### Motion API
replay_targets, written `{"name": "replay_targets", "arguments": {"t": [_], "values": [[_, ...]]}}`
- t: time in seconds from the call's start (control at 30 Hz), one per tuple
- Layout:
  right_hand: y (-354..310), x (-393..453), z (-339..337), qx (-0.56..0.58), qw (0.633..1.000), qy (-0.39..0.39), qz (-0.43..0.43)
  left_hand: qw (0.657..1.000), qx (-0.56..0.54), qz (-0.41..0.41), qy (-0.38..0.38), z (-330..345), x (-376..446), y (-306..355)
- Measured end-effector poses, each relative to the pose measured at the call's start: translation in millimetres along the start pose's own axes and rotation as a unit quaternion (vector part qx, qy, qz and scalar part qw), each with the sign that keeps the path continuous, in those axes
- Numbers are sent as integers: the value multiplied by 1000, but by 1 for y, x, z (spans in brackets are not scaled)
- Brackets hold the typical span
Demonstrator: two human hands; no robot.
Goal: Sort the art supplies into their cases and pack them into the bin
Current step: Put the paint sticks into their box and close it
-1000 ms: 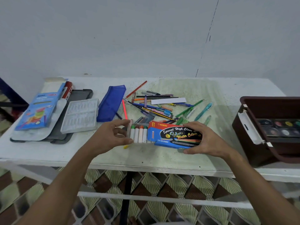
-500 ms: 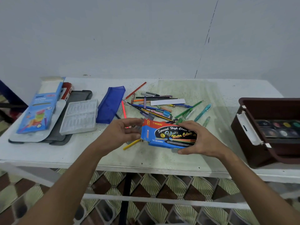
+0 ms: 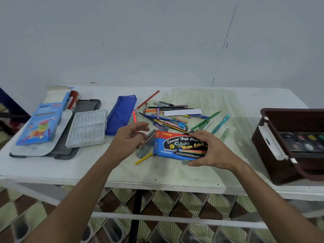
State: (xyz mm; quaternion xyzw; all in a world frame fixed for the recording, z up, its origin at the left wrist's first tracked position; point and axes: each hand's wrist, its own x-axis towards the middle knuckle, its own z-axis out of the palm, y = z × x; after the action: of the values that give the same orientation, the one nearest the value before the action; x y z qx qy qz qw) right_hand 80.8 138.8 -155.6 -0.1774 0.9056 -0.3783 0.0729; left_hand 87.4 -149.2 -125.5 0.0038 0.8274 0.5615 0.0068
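My right hand (image 3: 210, 149) grips the right end of a blue and red water colour box (image 3: 177, 146), holding it just above the table. My left hand (image 3: 128, 139) hovers just left of the box with fingers loosely spread, holding nothing. A heap of loose pens and pencils (image 3: 171, 116) lies behind the box, and a yellow pencil (image 3: 143, 158) lies under its left end. A blue pencil pouch (image 3: 121, 114) lies left of the heap. The brown bin (image 3: 270, 151) at the right holds a paint palette (image 3: 305, 141).
At the left, a grey tray (image 3: 84, 106) carries a light blue crayon box (image 3: 43, 120), a white plastic insert (image 3: 87, 128) and a red-capped item (image 3: 73, 100). A white paper strip (image 3: 182, 112) lies on the heap. The table's front edge (image 3: 157, 185) runs below my hands.
The tray of paint tubes has slid fully into the water colour box. My left hand has let go and drawn back a little to the left, fingers spread.
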Motion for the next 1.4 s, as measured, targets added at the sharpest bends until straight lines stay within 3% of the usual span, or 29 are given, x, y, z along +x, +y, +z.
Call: {"name": "replay_targets", "arguments": {"t": [0.1, 0.2, 0.37, 0.5, 0.8, 1.17, 1.3, 1.4], "values": [[-2, 4, 4, -15, 1000, 18, -6, 986, 148, 71, 30, 9, -5, 1], [-3, 8, 7, -18, 1000, 23, -11, 973, 221, 63, -5, 23, -7, -2], [-3, 9, 8, -40, 998, 33, -21, 995, 50, -75, 33, 23, -3, 0], [-4, 8, 11, -35, 999, 35, -22, 989, -19, -145, -1, 18, 0, 0], [-4, 7, 9, -29, 999, 25, -11, 982, -114, -150, -4, 19, -2, -2], [-10, 3, 7, -18, 1000, 16, -2, 972, -154, -175, -5, 22, -7, -5], [-15, 7, 8, -23, 1000, 19, 3, 995, -37, -85, 47, 25, -11, -6], [-17, 10, 7, -25, 999, 25, 8, 999, 13, -38, -4, 17, -9, -3]]}}
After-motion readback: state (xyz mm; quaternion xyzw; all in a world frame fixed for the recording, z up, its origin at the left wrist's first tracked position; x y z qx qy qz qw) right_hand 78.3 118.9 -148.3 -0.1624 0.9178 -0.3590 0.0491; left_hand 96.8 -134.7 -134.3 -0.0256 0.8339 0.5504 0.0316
